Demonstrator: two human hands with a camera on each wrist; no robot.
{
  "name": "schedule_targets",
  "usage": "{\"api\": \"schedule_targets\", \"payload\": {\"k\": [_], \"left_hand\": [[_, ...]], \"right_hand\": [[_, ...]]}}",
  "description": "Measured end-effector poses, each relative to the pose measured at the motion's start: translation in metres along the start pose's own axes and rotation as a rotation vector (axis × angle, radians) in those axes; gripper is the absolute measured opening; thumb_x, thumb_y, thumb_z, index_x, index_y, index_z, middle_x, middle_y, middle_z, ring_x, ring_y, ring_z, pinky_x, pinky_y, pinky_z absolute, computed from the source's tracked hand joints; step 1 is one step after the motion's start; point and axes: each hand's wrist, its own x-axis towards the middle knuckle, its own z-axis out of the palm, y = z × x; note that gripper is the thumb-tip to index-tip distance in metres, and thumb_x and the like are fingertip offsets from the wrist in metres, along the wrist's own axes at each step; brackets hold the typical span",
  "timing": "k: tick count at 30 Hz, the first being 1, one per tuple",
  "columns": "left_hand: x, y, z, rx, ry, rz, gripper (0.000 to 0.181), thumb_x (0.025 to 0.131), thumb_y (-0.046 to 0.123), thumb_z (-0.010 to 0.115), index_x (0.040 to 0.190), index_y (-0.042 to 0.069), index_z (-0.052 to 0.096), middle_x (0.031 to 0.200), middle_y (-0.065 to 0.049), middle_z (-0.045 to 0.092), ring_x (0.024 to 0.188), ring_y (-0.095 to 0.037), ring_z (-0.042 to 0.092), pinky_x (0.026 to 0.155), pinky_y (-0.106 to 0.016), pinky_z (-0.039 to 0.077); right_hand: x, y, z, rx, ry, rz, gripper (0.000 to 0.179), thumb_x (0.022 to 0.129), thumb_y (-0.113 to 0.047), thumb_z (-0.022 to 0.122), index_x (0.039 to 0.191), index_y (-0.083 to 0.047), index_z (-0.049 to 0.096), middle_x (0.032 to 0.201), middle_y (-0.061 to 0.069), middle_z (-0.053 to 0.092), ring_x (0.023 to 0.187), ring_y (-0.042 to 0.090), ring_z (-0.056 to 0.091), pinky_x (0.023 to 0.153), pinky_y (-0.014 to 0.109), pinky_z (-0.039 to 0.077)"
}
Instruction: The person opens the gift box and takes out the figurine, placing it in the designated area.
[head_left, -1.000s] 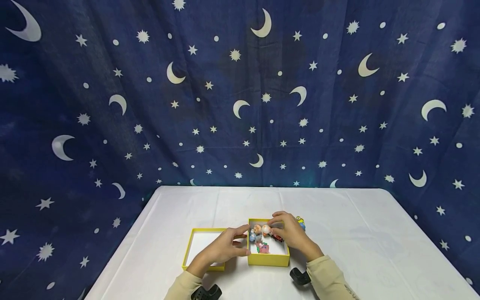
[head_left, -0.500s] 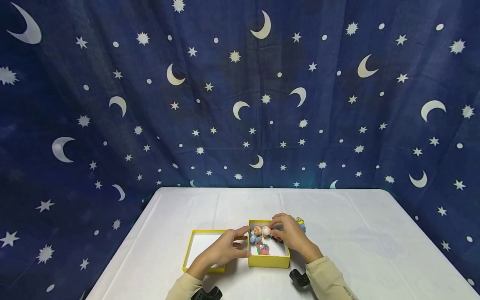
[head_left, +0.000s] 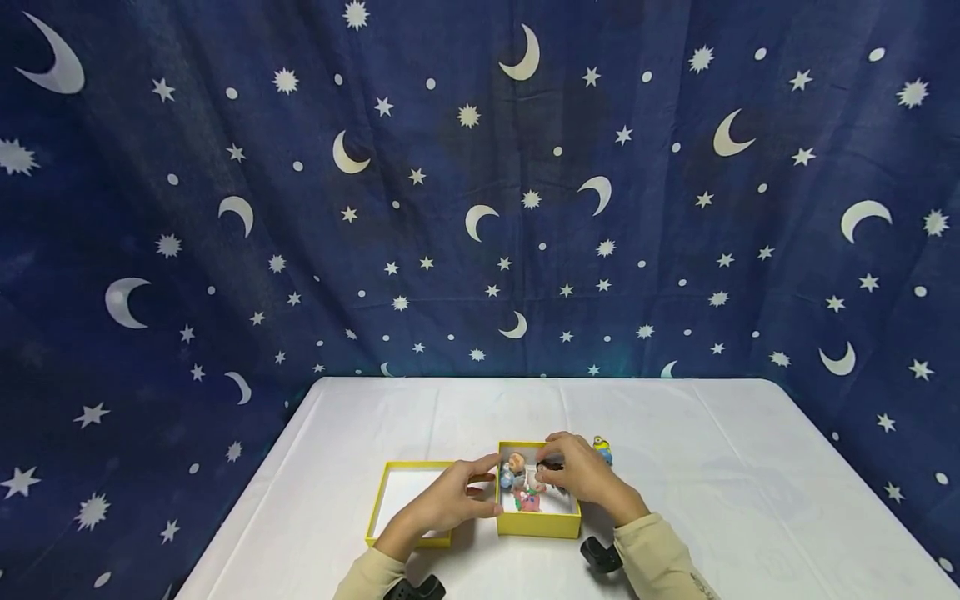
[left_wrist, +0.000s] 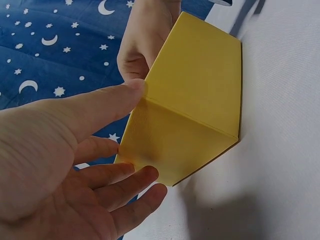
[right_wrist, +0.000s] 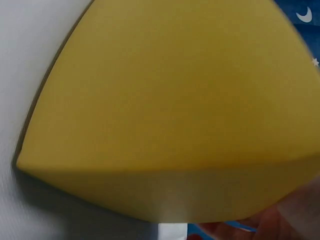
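"Fingers of the left hand lay spread and relaxed against the left wall of the yellow box. Why there?"

"Probably to steady it; so light a box could have slid on the tabletop"

"And the right hand?"

"Its fingers, over the box's right side, were curled and seemed to pinch a dark figure, though they covered much of it. That side perhaps spared the others: the pink figure near the front wall, the blue figure and orange-headed figure towards the back left corner"

"Where was the box?"

"Lower middle of the head view, open side up. Just left of it lay a shallow yellow-rimmed tray, perhaps its lid, placed so the top stayed free"

"And the yellow-and-blue figure?"

"Outside, just beyond the right hand; I couldn't tell why"
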Motion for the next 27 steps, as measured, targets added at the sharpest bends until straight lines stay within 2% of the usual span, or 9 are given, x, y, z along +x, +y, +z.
{"api": "schedule_targets", "payload": {"k": [3,5,6,11,14,19,27], "left_hand": [[0.000,-0.001,0.001,-0.006,0.000,-0.008,0.072,0.092,0.011,0.073,0.155,0.004,0.039,0.164,-0.014,0.035,0.141,-0.041,0.047,0.112,-0.050,0.049],[0.000,-0.002,0.001,-0.015,-0.003,-0.013,0.072,0.092,0.011,0.073,0.155,0.003,0.039,0.164,-0.014,0.035,0.142,-0.041,0.047,0.112,-0.050,0.049],[0.000,-0.002,0.001,-0.017,-0.003,-0.014,0.072,0.092,0.011,0.073,0.155,0.003,0.039,0.164,-0.014,0.035,0.142,-0.041,0.047,0.112,-0.050,0.050],[-0.001,0.000,0.000,-0.004,0.001,-0.009,0.071,0.092,0.011,0.073,0.155,0.004,0.039,0.164,-0.014,0.035,0.141,-0.040,0.048,0.112,-0.048,0.050],[-0.001,0.002,0.000,0.000,0.002,0.003,0.072,0.092,0.010,0.073,0.155,0.003,0.039,0.164,-0.015,0.035,0.141,-0.041,0.048,0.112,-0.049,0.050],[-0.001,0.002,0.000,0.000,0.004,0.015,0.072,0.092,0.010,0.073,0.155,0.001,0.038,0.164,-0.016,0.034,0.141,-0.042,0.048,0.112,-0.050,0.049],[-0.001,0.001,0.000,0.007,0.003,0.006,0.072,0.092,0.010,0.073,0.155,0.002,0.039,0.164,-0.016,0.035,0.141,-0.042,0.048,0.112,-0.048,0.050]], "right_hand": [[-0.003,-0.001,0.000,-0.010,-0.029,-0.024,0.020,0.080,-0.017,0.086,0.097,-0.010,0.080,0.129,0.018,0.067,0.126,0.042,0.057,0.105,0.061,0.049],[-0.006,-0.003,0.001,-0.025,-0.031,-0.029,0.017,0.079,-0.018,0.087,0.093,-0.012,0.080,0.131,0.019,0.065,0.129,0.043,0.054,0.104,0.062,0.049],[-0.007,-0.004,0.001,-0.039,-0.031,-0.037,0.015,0.078,-0.018,0.087,0.089,-0.013,0.079,0.125,0.017,0.068,0.130,0.043,0.053,0.104,0.062,0.048],[-0.008,-0.011,0.007,-0.125,0.023,-0.034,0.014,0.073,-0.018,0.090,0.080,-0.018,0.077,0.120,0.014,0.068,0.124,0.040,0.056,0.092,0.055,0.054],[-0.008,-0.014,0.010,-0.168,0.046,0.010,0.016,0.071,-0.019,0.092,0.080,-0.018,0.079,0.130,0.017,0.064,0.121,0.040,0.057,0.088,0.053,0.055],[-0.006,-0.014,0.014,-0.196,0.053,0.039,0.018,0.070,-0.020,0.093,0.077,-0.019,0.077,0.134,0.018,0.062,0.123,0.040,0.056,0.087,0.053,0.056],[-0.005,-0.010,0.018,-0.194,0.061,-0.003,0.013,0.074,-0.016,0.090,0.076,-0.017,0.077,0.133,0.016,0.063,0.127,0.040,0.055,0.089,0.056,0.056]]}}
